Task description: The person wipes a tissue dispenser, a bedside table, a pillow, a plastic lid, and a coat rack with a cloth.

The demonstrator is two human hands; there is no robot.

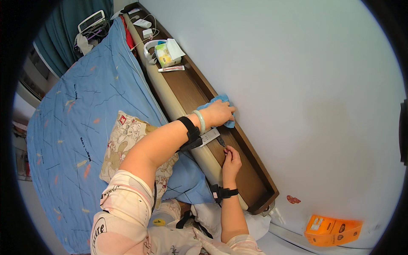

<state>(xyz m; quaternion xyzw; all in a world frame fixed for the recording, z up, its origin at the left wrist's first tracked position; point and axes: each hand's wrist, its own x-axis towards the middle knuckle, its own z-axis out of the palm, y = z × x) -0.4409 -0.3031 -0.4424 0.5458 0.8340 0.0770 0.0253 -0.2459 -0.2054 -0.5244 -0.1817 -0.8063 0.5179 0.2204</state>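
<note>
My left hand presses a blue cloth onto the raised back edge of a brown wooden headboard shelf, close to the wall. A pale green bangle and a black strap circle that wrist. Below the wrist, a white power strip lies across the shelf, partly hidden by the forearm. A black plug sits at its end. Nearer to me, my right hand pinches what looks like the plug's dark cord; the fingers hide most of it.
Farther along the shelf are a toothpaste-like tube, a tissue pack, a white headband-shaped device and a white charger with its cable. A patterned pillow rests on the blue bed. An orange bag hangs low by the wall.
</note>
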